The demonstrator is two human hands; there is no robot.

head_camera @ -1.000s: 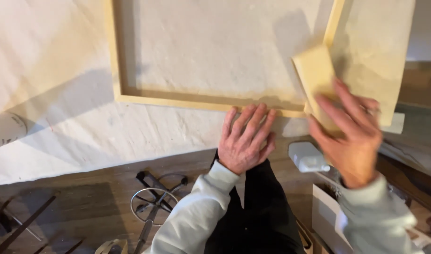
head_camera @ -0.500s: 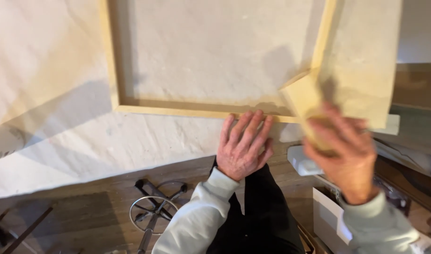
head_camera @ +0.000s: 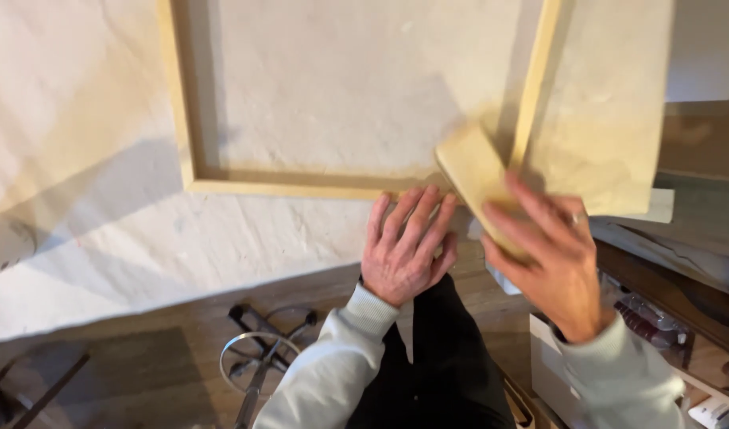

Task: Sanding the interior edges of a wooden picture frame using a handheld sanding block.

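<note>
My left hand (head_camera: 404, 246) lies flat, fingers spread, on the white cloth (head_camera: 182, 238) at the near rail of the pale wooden frame (head_camera: 301, 188). My right hand (head_camera: 551, 258) grips a tan block (head_camera: 480, 179), blurred, perhaps a sanding block, at the frame's near right corner. The frame's right rail (head_camera: 531, 87) lies just beyond it. Below the table edge stand a stool base (head_camera: 257, 357) and an open box (head_camera: 547, 369).

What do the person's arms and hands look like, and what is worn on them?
Both arms wear loose, light grey sweatshirt sleeves with ribbed cuffs at the wrists. The left hand is bare. The right hand is also bare, except for a thin ring on one finger.
</note>
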